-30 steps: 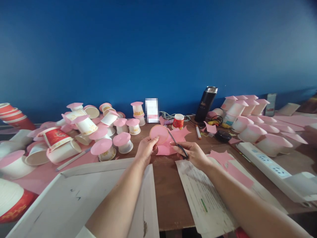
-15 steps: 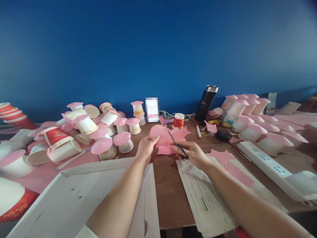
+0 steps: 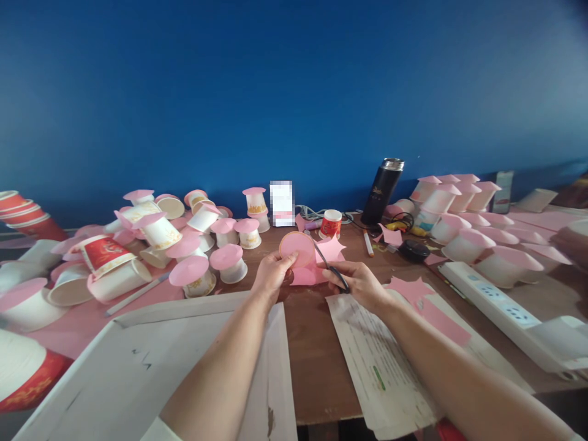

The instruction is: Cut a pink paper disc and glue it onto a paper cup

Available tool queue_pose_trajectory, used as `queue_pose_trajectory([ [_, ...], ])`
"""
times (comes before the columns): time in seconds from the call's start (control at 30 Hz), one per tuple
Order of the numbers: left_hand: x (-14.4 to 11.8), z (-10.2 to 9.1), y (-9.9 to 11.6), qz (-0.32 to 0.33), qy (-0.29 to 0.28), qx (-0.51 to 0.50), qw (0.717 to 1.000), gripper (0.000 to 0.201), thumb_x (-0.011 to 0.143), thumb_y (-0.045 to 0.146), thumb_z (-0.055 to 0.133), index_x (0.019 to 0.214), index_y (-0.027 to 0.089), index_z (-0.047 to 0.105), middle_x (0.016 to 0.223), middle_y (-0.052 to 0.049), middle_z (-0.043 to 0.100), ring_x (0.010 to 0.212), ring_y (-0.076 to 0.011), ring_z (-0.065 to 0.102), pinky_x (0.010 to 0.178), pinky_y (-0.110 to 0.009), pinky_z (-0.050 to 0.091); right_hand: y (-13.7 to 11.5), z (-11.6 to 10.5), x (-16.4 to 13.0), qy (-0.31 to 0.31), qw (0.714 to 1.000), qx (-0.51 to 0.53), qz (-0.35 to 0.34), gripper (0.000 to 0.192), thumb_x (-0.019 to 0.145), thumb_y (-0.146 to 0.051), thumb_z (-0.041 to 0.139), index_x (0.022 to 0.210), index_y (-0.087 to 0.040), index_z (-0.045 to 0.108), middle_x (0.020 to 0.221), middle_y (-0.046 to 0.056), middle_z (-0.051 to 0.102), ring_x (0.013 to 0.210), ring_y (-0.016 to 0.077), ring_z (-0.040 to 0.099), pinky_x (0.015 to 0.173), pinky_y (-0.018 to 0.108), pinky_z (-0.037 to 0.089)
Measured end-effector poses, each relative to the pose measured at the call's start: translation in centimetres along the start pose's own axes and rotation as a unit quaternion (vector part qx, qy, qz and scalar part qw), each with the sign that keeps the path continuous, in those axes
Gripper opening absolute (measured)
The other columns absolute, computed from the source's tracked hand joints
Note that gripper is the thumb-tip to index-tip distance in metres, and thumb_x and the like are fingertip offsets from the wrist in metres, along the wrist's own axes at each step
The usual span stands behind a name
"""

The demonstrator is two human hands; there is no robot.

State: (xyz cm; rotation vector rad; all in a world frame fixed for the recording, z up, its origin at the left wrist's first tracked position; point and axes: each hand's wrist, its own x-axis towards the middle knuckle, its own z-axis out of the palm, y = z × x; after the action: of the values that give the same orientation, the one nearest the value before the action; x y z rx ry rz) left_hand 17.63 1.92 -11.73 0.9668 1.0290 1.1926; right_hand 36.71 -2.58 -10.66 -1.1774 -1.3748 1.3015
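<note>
In the middle of the view my left hand [image 3: 272, 273] pinches a round pink paper disc [image 3: 297, 248] with an orange-lined edge. My right hand [image 3: 357, 283] is closed around the handles of dark scissors [image 3: 339, 277]. The blades point up and left, along the disc's right edge. Below and behind them are pink paper scraps [image 3: 331, 248] with jagged points, lying on the brown table [image 3: 312, 355]. A small red paper cup [image 3: 331, 224] stands just beyond the scraps. Whether the blades are touching the paper I cannot tell.
Paper cups with pink discs [image 3: 184, 245] are heaped on the left; more capped cups [image 3: 468, 239] stand on the right. A black flask [image 3: 383, 191] leans near the blue wall. A white power strip [image 3: 491, 300] lies at right, and a white tray [image 3: 184, 367] lies under my left arm.
The disc has shifted and turned slightly in my left hand. Behind the scissors, the hanging pink scrap looks smaller on the right. My hands have barely moved.
</note>
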Motion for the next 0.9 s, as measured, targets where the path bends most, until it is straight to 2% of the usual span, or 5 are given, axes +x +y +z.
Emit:
queue_pose_trajectory([
  [0.53,-0.22,0.25,0.47,-0.005,0.013,0.001,1.0,0.038,0.059,0.043,0.079,0.062,0.017,0.051,0.046,0.006,0.042,0.039,-0.0044,0.035,0.04,-0.019,0.023,0.76,-0.26,0.28,0.004,0.999,-0.033,-0.026,0.052,0.069,-0.048,0.075,0.105,-0.01,0.073,0.055,-0.004,0.046,0.05,0.0078,0.04,0.05,0.025,0.029],
  [0.9,-0.2,-0.07,0.46,0.011,0.011,0.027,1.0,0.041,0.061,0.044,0.078,0.058,0.018,0.047,0.045,0.006,0.04,0.039,-0.0054,0.037,0.041,-0.02,0.027,0.11,-0.08,-0.02,0.005,0.998,-0.048,-0.029,0.058,0.07,-0.053,0.073,0.107,-0.009,0.072,0.056,-0.003,0.048,0.052,0.0088,0.04,0.051,0.026,0.034],
])
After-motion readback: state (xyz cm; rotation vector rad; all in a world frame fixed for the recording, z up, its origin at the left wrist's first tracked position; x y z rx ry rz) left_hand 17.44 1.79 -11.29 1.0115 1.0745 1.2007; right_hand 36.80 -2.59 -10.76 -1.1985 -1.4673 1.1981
